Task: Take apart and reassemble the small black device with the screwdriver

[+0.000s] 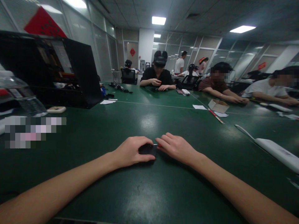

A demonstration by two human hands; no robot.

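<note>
My left hand (133, 149) curls around a small flat black block (148, 150), thumb on the near side and fingers on the far side. The block lies at the green table top, and its kind cannot be made out. Just right of it, my right hand (176, 147) pinches a small red-handled tool (159, 145). A thin, pale, metal-looking shaft points from the tool leftward to the block's far right corner. Whether the tip touches the block is too small to tell. The fingers hide most of the tool's handle.
At the left stand a large black open-fronted box (81, 74) and a clear plastic bottle (25, 93). A white power strip (277, 152) with a cable lies right. Farther off are a small cardboard box (218, 106) and a red stick-like item (215, 115). Other people sit around the table.
</note>
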